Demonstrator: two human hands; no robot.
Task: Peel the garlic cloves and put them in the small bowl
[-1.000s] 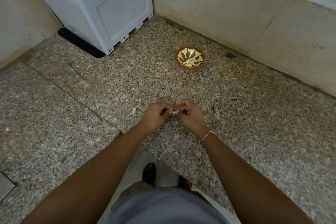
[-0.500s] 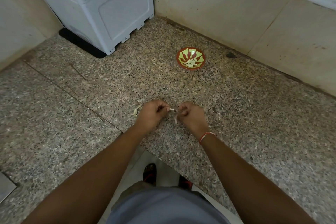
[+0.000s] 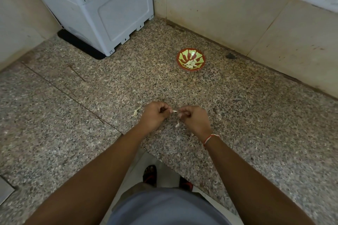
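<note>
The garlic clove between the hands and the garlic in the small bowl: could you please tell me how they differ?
The garlic clove is a single piece pinched between the left hand and right hand, above the granite counter; the garlic pieces are several, lying loose in the small bowl. The clove is near the counter's front edge; the pieces sit farther back, near the wall. Both look pale.

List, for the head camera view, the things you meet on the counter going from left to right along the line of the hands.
Garlic peel → left hand → garlic clove pinched between both hands → right hand. A second bit of peel lies below the gap between the hands, so its place is unclear.
</note>
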